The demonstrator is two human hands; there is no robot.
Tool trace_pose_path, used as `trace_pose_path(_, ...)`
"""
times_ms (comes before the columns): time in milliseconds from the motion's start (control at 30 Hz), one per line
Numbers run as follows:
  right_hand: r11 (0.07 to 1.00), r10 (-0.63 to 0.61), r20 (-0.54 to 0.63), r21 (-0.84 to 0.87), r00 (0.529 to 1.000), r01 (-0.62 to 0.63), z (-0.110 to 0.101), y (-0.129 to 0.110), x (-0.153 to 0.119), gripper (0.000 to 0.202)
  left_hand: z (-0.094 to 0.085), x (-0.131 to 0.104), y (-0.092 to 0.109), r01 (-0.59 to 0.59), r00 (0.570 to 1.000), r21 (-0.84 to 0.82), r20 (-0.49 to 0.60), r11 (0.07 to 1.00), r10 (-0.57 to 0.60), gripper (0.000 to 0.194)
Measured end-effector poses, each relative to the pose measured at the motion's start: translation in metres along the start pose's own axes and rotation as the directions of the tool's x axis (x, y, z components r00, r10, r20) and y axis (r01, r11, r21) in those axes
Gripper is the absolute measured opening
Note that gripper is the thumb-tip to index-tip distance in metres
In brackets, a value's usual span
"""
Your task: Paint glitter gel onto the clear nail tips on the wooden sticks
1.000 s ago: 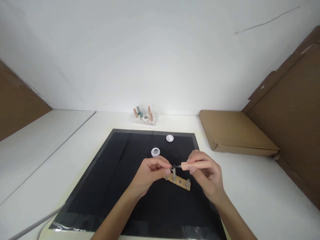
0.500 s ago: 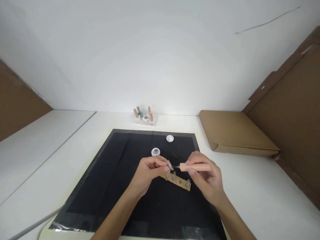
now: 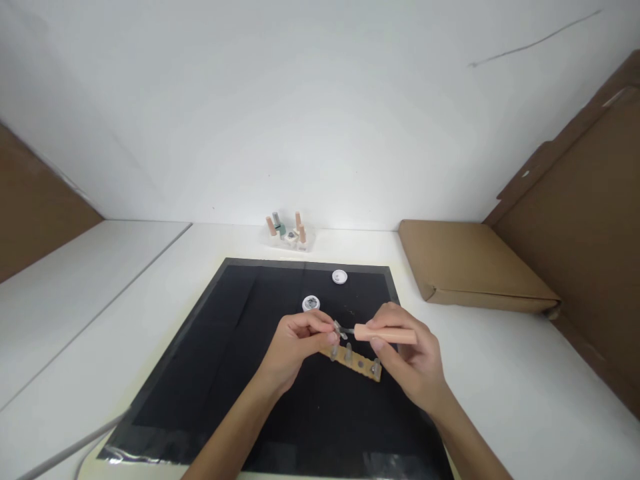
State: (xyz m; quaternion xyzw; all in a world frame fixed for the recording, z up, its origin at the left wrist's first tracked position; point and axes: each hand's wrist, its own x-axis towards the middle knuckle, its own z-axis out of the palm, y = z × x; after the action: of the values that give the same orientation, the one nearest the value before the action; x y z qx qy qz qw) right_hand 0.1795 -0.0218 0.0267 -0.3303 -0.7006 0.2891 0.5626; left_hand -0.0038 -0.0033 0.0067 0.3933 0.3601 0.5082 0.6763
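Between its thumb and fingertips, my left hand (image 3: pixel 305 343) pinches a small clear nail tip (image 3: pixel 341 331). My right hand (image 3: pixel 413 353) grips the peach handle of a nail polish brush (image 3: pixel 386 334), whose bristles touch the nail tip. Below the hands lies a wooden nail stand (image 3: pixel 356 363) with several nail tips upright on it; its left end is hidden by my left hand. A small white jar (image 3: pixel 311 303) of grey, glittery content stands just beyond my left hand. Its white lid (image 3: pixel 339 277) lies farther back.
A black mat (image 3: pixel 200 373) covers the middle of the white table. At the back, a clear tray (image 3: pixel 285 244) holds several polish bottles with peach and grey-green caps. A flat cardboard box (image 3: pixel 475 267) sits at the right, and cardboard panels (image 3: pixel 590 220) stand at the sides.
My right hand has moved slightly left, bringing the brush from beside the nail tip's edge onto it. My left hand has barely moved.
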Motion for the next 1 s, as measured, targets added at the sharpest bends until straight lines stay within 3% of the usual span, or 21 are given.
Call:
trace_pose_path(233, 0.989, -0.150, 0.027, 0.011, 0.988, 0.150, 0.0001, 0.0012, 0.0013, 0.022, 0.0002, -0.0004, 0.0016, -0.001, 1.000, 0.010, 0.001, 1.000, 0.001, 0.010)
trace_pose_path(433, 0.999, -0.033, 0.003, -0.031, 0.999, 0.033, 0.0011, -0.0017, 0.0012, 0.019, -0.0002, 0.0006, 0.0013, 0.001, 1.000, 0.010, 0.001, 1.000, -0.001, 0.010)
trace_pose_path(700, 0.991, -0.133, 0.032, -0.006, 0.991, 0.133, -0.0012, 0.0015, 0.0017, 0.020, -0.0006, 0.0002, 0.0019, -0.008, 1.000, 0.025, 0.000, 1.000, 0.008, 0.010)
trace_pose_path(867, 0.999, -0.044, -0.016, 0.011, 0.999, 0.044, -0.0016, -0.0003, -0.0005, 0.021, 0.0007, -0.0002, 0.0044, -0.001, 1.000, 0.027, -0.020, 1.000, 0.002, 0.012)
trace_pose_path(1000, 0.998, -0.052, 0.018, -0.027, 0.999, 0.052, 0.0002, -0.0031, 0.0018, 0.020, 0.0017, 0.0003, 0.0047, -0.003, 1.000, 0.011, -0.013, 1.000, 0.004, 0.012)
